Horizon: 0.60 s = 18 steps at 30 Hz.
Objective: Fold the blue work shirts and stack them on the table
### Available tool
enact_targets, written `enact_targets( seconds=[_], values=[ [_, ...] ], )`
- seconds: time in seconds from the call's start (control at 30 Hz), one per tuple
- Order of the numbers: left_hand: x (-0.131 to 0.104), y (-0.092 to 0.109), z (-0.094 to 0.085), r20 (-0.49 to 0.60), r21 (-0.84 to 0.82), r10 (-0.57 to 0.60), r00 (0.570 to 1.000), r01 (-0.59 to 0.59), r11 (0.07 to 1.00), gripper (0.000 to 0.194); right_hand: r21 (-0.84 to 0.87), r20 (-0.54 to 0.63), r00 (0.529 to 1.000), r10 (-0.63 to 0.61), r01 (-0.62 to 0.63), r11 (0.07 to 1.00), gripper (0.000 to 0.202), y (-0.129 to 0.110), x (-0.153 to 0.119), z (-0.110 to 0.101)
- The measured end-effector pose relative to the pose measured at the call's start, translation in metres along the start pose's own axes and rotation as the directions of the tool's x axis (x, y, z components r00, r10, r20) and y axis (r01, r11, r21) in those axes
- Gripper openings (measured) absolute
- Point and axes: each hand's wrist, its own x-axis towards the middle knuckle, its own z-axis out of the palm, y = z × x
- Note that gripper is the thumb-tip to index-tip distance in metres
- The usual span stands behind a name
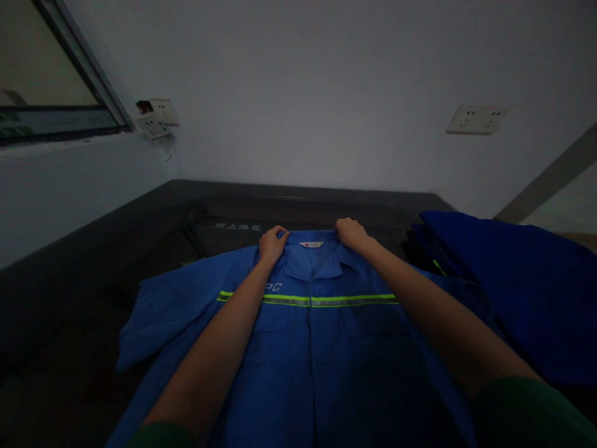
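Note:
A blue short-sleeved work shirt lies spread out with its front up and its collar at the far end. A yellow-green and grey reflective stripe crosses its chest, and a white label shows inside the collar. At the collar's left side, my left hand pinches the cloth between thumb and fingers. My right hand is closed on the cloth at the collar's right side. Both forearms reach over the shirt and hide parts of its chest and right sleeve. The lower hem runs out of view.
Folded dark blue cloth is stacked at the right, beside the shirt. Under everything is a dark surface with pale lettering, bordered by a wall. Sockets sit on the wall, and a window is at upper left.

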Motion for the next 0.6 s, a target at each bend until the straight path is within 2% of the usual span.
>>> enact_targets(
  seconds=[0.1, 0.17, 0.23, 0.33, 0.43, 0.6],
  values=[
    [0.000, -0.001, 0.001, 0.000, -0.001, 0.009, 1.000, -0.009, 1.000, 0.016, 0.062, 0.009, 0.992, -0.129, 0.128, 0.990, 0.028, 0.017, 0.003, -0.002],
    [0.001, -0.002, 0.003, -0.008, -0.004, 0.021, 1.000, -0.021, 1.000, 0.018, 0.109, -0.096, 0.962, -0.255, 0.265, 0.958, 0.029, 0.030, 0.001, 0.000],
    [0.003, -0.003, 0.004, -0.016, -0.002, 0.032, 0.999, -0.032, 0.999, 0.020, 0.125, -0.207, 0.895, -0.396, 0.426, 0.896, 0.024, 0.039, -0.003, 0.005],
    [0.003, -0.004, 0.005, -0.017, 0.013, 0.053, 0.998, -0.053, 0.999, 0.022, 0.076, -0.230, 0.798, -0.557, 0.586, 0.807, 0.023, 0.041, -0.011, 0.017],
    [0.001, -0.001, 0.004, 0.005, 0.041, 0.084, 0.996, -0.084, 0.996, 0.023, -0.054, -0.195, 0.781, -0.594, 0.596, 0.801, 0.028, 0.031, -0.014, 0.030],
    [-0.006, 0.008, 0.002, 0.145, 0.197, 0.172, 0.974, -0.199, 0.960, 0.028, -0.232, -0.181, 0.832, -0.525, 0.483, 0.844, 0.037, 0.010, -0.008, 0.045]
  ],
)
